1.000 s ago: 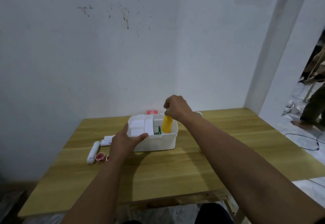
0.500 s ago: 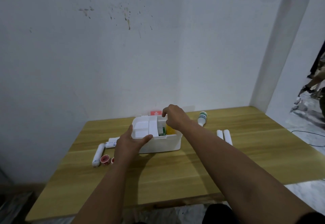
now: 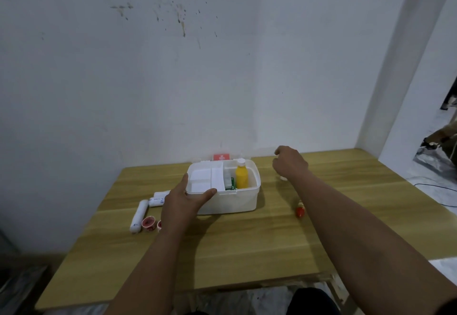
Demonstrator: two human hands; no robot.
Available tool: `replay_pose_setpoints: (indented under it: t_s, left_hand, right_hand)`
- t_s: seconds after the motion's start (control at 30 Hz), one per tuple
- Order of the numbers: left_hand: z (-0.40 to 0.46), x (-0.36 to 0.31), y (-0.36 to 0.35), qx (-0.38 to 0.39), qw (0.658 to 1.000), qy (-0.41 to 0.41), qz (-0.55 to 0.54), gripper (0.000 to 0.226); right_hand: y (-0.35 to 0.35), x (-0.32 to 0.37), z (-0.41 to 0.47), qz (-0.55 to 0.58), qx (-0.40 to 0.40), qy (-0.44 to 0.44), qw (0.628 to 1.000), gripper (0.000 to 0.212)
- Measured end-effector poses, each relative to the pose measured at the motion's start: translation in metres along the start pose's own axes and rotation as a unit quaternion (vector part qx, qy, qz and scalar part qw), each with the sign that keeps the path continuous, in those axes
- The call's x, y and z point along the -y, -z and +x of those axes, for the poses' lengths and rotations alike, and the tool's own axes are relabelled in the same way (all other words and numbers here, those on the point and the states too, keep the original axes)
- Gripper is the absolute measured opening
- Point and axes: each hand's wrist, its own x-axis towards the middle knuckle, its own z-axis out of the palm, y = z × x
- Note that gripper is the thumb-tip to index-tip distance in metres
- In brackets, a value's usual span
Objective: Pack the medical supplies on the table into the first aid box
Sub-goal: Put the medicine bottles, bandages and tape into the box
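Your left hand grips the near left corner of the white first aid box, thumb hooked over the front rim and fingers along the left wall. Your right hand hovers right of the box, toward the back of the wooden table, with its fingers loosely curled and nothing visibly held; a small white object shows just beneath the wrist, too hidden to identify.

The box sits at the centre of the frame, open at the top. A white tray fills its left half. In the right half, a yellow bottle with a white cap stands upright, and a green and white packet is wedged between the bottle and the tray. Behind the box, against the wall, a red and white panel shows above the rim.

Left of the box, lower in the frame, lie a long white roll, a shorter white roll with blue print, and two small red-centred tape rolls, one partly hidden by your left wrist. Right of the box, just beside your right forearm, lies a small red-tipped item.
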Motion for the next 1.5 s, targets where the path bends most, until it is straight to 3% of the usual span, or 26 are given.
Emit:
replay_pose_setpoints:
  t_s: [0.13, 0.23, 0.4, 0.53, 0.7, 0.83, 0.97, 1.1, 1.33, 1.5]
  left_hand:
    - [-0.001, -0.002, -0.001, -0.001, 1.0, 0.001, 0.0, 0.11]
    - [0.0, -0.002, -0.001, 0.001, 1.0, 0.004, -0.001, 0.111]
    - [0.003, 0.002, 0.0, 0.008, 1.0, 0.002, -0.014, 0.12]
    - [0.006, 0.005, -0.002, 0.006, 1.0, 0.001, -0.006, 0.114]
    - [0.005, 0.003, -0.003, 0.009, 1.0, 0.003, -0.01, 0.116]
    - [0.005, 0.001, -0.001, 0.006, 1.0, 0.01, -0.018, 0.117]
    - [0.005, 0.002, -0.002, 0.006, 1.0, 0.002, -0.015, 0.115]
    - [0.005, 0.002, -0.002, 0.003, 1.0, 0.001, -0.02, 0.112]
    - [0.006, 0.003, -0.004, 0.006, 1.0, 0.012, -0.023, 0.115]
    - [0.003, 0.0, -0.003, 0.006, 1.0, 0.012, -0.019, 0.114]
  right_hand:
    - [-0.011, -0.023, 0.0, -0.038, 0.04, -0.089, 0.995, 0.043]
    - [-0.02, -0.028, -0.002, -0.076, 0.046, -0.106, 0.99, 0.042]
    - [-0.033, -0.025, -0.001, -0.129, 0.032, -0.099, 0.986, 0.046]
    - [-0.036, -0.025, 0.0, -0.149, 0.017, -0.096, 0.984, 0.04]
    - [-0.039, -0.029, 0.004, -0.099, 0.015, -0.102, 0.99, 0.063]
    - [-0.05, -0.032, 0.006, -0.14, 0.018, -0.05, 0.989, 0.046]
    - [-0.055, -0.034, 0.002, -0.169, 0.004, -0.022, 0.985, 0.044]
    - [-0.051, -0.038, 0.001, -0.139, -0.014, -0.017, 0.99, 0.044]
    - [-0.019, -0.049, 0.003, -0.063, -0.054, -0.034, 0.996, 0.019]
    - [0.008, -0.044, 0.008, 0.084, -0.106, -0.014, 0.991, 0.029]
